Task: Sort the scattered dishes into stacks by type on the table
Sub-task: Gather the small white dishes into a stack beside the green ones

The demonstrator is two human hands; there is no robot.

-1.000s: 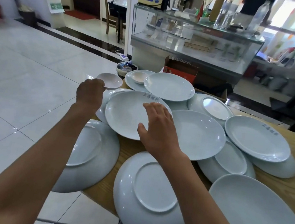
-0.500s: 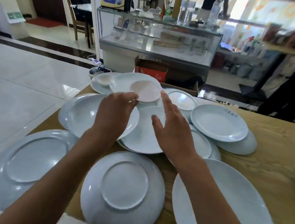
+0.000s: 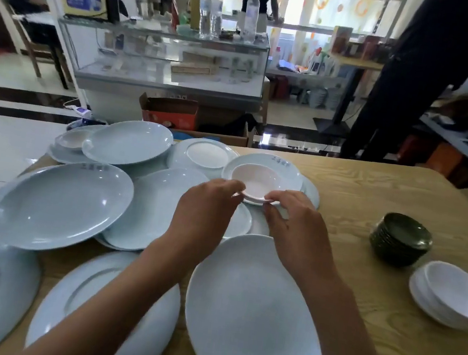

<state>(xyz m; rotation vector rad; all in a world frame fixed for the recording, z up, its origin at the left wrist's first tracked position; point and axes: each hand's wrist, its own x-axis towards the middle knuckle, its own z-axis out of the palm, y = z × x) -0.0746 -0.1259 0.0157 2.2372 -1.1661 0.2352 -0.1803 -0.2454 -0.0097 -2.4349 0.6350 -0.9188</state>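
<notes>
A small white dish (image 3: 256, 184) hangs just above a pale blue lettered plate (image 3: 294, 170) at the table's middle. My left hand (image 3: 206, 212) pinches its near left rim and my right hand (image 3: 295, 226) pinches its near right rim. Several large pale blue plates lie overlapping, some upside down: one at left (image 3: 57, 203), one in front of me (image 3: 253, 309), one at the back (image 3: 129, 146). A second small white dish (image 3: 73, 139) rests on a plate at the far left. At the right stand a stack of dark green dishes (image 3: 401, 238) and a stack of white bowls (image 3: 451, 293).
The wooden table (image 3: 374, 197) shows bare wood between the plates and the two stacks. Plates overhang its left and near edges. Beyond it are an orange box (image 3: 169, 114), a glass counter (image 3: 168, 56) and a person in black (image 3: 414, 82) standing at the back right.
My left hand has carried the small white dish from the far left corner rightward over the plates. My right hand has come up and taken its other rim. My view has swung right.
</notes>
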